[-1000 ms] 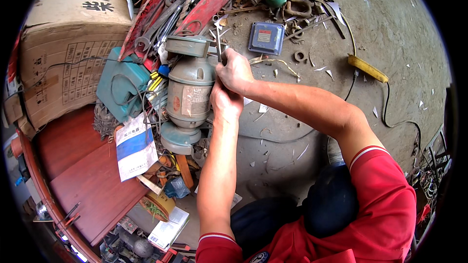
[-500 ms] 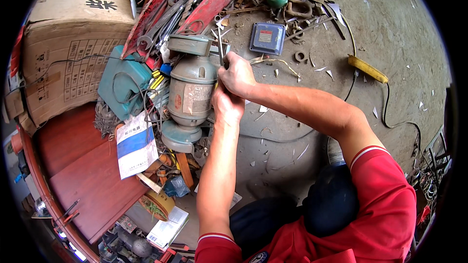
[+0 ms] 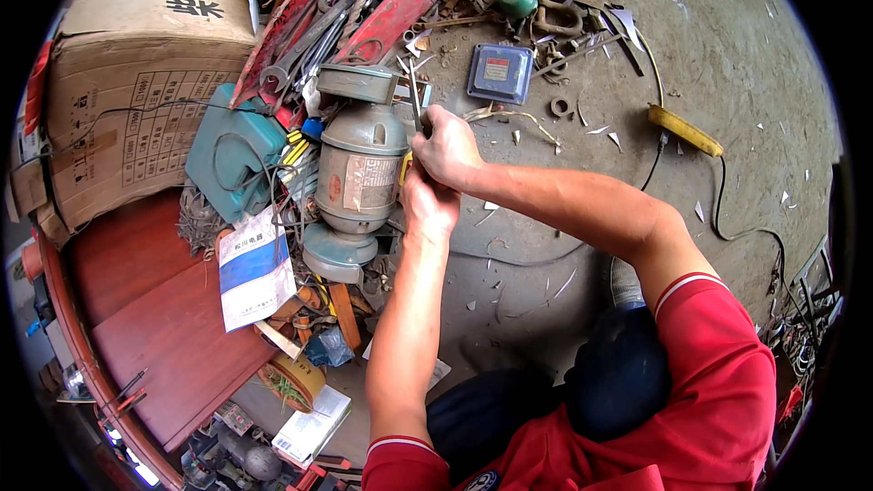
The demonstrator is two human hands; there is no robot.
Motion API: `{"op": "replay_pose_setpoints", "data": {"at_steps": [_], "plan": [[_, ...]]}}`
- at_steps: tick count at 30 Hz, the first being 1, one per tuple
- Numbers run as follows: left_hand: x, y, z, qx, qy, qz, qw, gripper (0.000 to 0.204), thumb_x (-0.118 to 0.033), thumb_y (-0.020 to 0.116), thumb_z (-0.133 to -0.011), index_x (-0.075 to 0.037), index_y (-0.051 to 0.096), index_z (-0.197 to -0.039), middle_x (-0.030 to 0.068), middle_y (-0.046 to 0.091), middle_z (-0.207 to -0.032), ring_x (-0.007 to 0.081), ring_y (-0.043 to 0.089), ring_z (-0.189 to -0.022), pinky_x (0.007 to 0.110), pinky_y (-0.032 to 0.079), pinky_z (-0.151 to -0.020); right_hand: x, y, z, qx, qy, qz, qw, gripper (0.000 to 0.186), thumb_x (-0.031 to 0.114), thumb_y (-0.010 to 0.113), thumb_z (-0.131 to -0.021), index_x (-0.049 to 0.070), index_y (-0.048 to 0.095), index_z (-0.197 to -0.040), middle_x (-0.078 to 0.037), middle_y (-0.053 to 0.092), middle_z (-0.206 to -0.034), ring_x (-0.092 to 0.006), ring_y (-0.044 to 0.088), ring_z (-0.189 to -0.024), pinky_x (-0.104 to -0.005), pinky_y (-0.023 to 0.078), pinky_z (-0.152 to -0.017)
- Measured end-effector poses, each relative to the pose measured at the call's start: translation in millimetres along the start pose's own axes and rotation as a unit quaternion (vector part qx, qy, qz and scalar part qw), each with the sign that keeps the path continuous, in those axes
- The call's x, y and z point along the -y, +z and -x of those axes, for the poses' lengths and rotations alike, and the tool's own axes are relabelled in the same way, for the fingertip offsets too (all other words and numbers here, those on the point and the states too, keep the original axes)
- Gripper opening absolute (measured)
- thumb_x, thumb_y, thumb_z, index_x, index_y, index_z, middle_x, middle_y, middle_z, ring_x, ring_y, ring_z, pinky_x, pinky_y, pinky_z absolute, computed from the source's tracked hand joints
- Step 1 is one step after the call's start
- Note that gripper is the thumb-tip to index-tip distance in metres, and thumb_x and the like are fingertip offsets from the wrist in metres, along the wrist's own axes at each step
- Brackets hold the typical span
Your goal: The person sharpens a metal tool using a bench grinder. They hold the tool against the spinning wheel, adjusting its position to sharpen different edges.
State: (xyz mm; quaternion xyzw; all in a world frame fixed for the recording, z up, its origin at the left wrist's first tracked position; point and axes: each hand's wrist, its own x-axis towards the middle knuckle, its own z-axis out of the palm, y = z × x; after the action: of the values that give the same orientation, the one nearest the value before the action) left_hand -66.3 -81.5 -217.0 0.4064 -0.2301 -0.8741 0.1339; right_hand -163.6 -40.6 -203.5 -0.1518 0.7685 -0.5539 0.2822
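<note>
My right hand is closed round a slim metal tool with a long, tapering blade; its exact kind is hard to make out. Just below, my left hand is closed round the tool's dark lower part, mostly hidden by the fingers. The blade points away from me, beside the upper wheel guard of a grey-green bench grinder. Both hands are close to the grinder's right side. The grinder stands on the floor with a rounded motor body and a guarded wheel at each end.
Left of the grinder are a teal plastic case, a blue-and-white booklet and a large cardboard box. Beyond lies a red metal toolbox with wrenches. A blue-grey square box and a yellow power strip lie on the floor.
Both hands and the metal tool have shifted slightly toward me along the grinder's side. Both hands stay closed. The whole view has moved a little.
</note>
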Motion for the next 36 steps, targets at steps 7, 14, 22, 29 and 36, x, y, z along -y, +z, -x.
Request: {"op": "replay_pose_setpoints", "data": {"at_steps": [7, 14, 22, 29, 36], "plan": [[3, -1, 10, 0.005, 0.004, -0.018, 1.0, 0.045, -0.037, 0.041, -0.107, -0.01, 0.05, -0.142, 0.0054, 0.056, -0.138, 0.0197, 0.055, -0.127, 0.037, 0.047, -0.105, 3, -4, 7, 0.014, 0.003, 0.008, 1.0, 0.022, 0.013, 0.063, -0.082, -0.003, 0.06, -0.096, -0.027, 0.066, -0.098, -0.0453, 0.064, -0.098, -0.0514, 0.05, -0.087], [5, 1, 18, -0.028, -0.013, -0.019, 0.999, 0.048, -0.039, 0.042, -0.105, -0.012, 0.049, -0.144, 0.0053, 0.055, -0.141, 0.021, 0.054, -0.128, 0.039, 0.046, -0.105, -1, -4, 12, 0.021, 0.008, 0.01, 1.0, 0.021, 0.013, 0.063, -0.081, -0.002, 0.06, -0.095, -0.026, 0.065, -0.098, -0.0447, 0.063, -0.096, -0.0513, 0.05, -0.086], [11, -2, 27, -0.029, -0.022, -0.037, 0.999, 0.047, -0.041, 0.042, -0.105, -0.013, 0.051, -0.143, 0.005, 0.057, -0.136, 0.0205, 0.058, -0.122, 0.037, 0.05, -0.097, -2, -7, 21, 0.024, 0.009, 0.016, 1.0, 0.022, 0.012, 0.065, -0.084, -0.004, 0.062, -0.099, -0.025, 0.069, -0.095, -0.0391, 0.069, -0.093, -0.0443, 0.054, -0.084], [11, -7, 31, -0.041, -0.03, -0.055, 0.997, 0.042, -0.043, 0.043, -0.106, -0.015, 0.055, -0.134, 0.0013, 0.06, -0.123, 0.0158, 0.062, -0.107, 0.033, 0.053, -0.086, 0, -9, 24, 0.042, 0.013, 0.016, 0.999, 0.023, 0.012, 0.064, -0.083, -0.005, 0.062, -0.099, -0.026, 0.069, -0.095, -0.0396, 0.069, -0.092, -0.0438, 0.054, -0.083], [13, -2, 34, -0.065, -0.034, -0.027, 0.997, 0.039, -0.043, 0.043, -0.106, -0.015, 0.056, -0.131, 0.0007, 0.06, -0.12, 0.0148, 0.061, -0.103, 0.032, 0.053, -0.085, 1, -10, 24, 0.048, 0.015, 0.028, 0.998, 0.024, 0.013, 0.066, -0.081, -0.004, 0.062, -0.096, -0.027, 0.068, -0.094, -0.0417, 0.068, -0.093, -0.0457, 0.054, -0.083]]}}
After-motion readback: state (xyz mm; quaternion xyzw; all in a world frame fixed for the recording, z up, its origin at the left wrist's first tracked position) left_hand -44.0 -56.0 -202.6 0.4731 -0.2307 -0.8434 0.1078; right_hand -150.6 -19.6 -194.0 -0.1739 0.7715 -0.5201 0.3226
